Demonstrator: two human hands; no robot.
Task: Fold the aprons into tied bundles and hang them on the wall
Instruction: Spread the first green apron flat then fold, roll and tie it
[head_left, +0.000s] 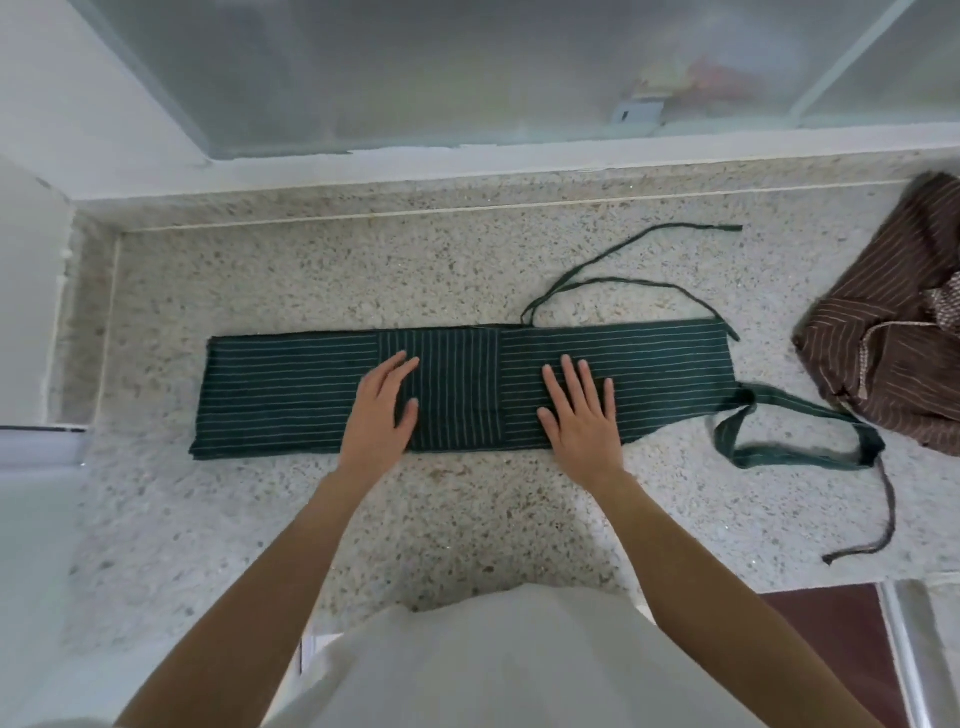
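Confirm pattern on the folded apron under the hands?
Dark green apron with thin pale stripes; the centre panel's stripes run crosswise to the rest. Head view.

The brown striped apron (891, 332) runs off the right edge, so part of it is cut off. Behind the frosted window pane (467, 67), blurred coloured shapes (696, 85) are too hazy to identify

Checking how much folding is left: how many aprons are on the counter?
2. A green striped apron lies folded into a long strip under both flat hands; a brown striped apron sits crumpled at the counter's right edge, partly out of view.
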